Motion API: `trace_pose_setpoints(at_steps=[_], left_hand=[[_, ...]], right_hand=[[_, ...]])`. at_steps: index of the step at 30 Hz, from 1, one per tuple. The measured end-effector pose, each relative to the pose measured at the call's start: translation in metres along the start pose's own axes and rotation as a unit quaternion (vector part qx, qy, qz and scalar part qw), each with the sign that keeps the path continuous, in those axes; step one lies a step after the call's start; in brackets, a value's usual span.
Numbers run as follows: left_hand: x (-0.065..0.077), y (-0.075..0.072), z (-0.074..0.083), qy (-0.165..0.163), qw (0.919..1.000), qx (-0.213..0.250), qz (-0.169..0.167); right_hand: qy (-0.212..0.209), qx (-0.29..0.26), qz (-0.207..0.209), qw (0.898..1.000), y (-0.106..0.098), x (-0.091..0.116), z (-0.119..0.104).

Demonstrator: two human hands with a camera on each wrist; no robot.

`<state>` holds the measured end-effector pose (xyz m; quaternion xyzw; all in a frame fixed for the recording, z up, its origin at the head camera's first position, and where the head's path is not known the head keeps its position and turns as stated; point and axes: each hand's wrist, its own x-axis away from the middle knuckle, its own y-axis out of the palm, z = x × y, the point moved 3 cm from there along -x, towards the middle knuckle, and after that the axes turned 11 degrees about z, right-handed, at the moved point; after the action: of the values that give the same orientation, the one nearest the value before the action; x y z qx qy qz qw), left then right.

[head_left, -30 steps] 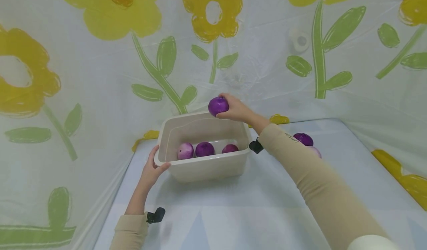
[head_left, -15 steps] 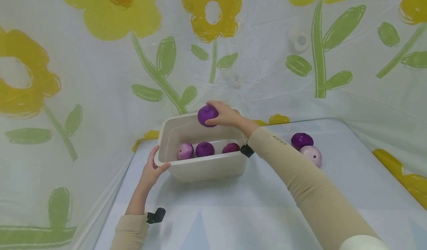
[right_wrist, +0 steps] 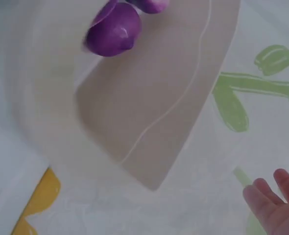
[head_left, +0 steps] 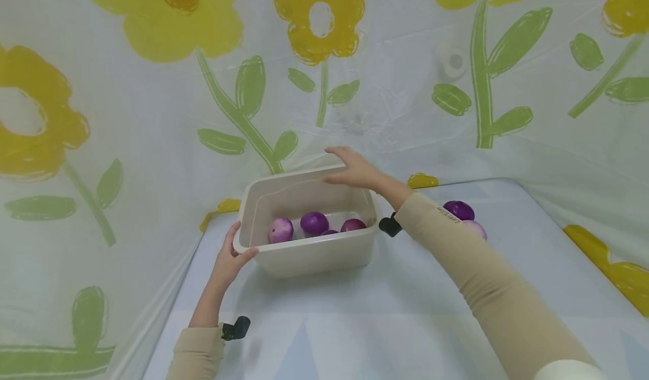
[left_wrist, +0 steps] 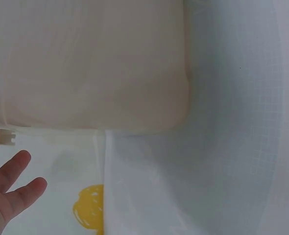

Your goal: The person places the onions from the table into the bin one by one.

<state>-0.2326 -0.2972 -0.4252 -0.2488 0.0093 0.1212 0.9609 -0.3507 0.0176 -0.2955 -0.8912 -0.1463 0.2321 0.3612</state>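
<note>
Lying partly behind the sleeve (head_left: pixel 487 284): two onions (head_left: pixel 459 210).

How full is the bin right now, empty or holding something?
Partly filled: onions lie low inside the bin, not reaching its top.

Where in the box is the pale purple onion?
In the head view, the pale onion is at the left end of the box, left of the darker onions, near the left hand.

Diffuse light casts a soft shadow under the bin (head_left: pixel 314 257); the wrist views are dimmer, the right partly blurred.
</note>
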Motion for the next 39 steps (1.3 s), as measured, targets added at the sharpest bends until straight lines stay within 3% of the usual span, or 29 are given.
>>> trace_pose_setpoints(at_steps=[8, 14, 31, 39], left_hand=[[0.002, -0.002, 0.000, 0.004, 0.9999, 0.010, 0.003], [0.001, 0.000, -0.003, 0.006, 1.0000, 0.007, 0.000], [0.001, 0.001, -0.004, 0.005, 1.0000, 0.004, 0.001], [0.002, 0.001, -0.003, -0.002, 1.0000, -0.002, 0.002]], right_hand=[[0.058, -0.013, 0.044, 0.997, -0.030, 0.034, 0.024], [0.103, -0.025, 0.067, 0.992, -0.043, 0.068, 0.058], [0.153, 0.005, 0.087, 0.984, -0.057, 0.161, 0.153], [0.189, 0.008, 0.083, 0.978, -0.052, 0.195, 0.200]])
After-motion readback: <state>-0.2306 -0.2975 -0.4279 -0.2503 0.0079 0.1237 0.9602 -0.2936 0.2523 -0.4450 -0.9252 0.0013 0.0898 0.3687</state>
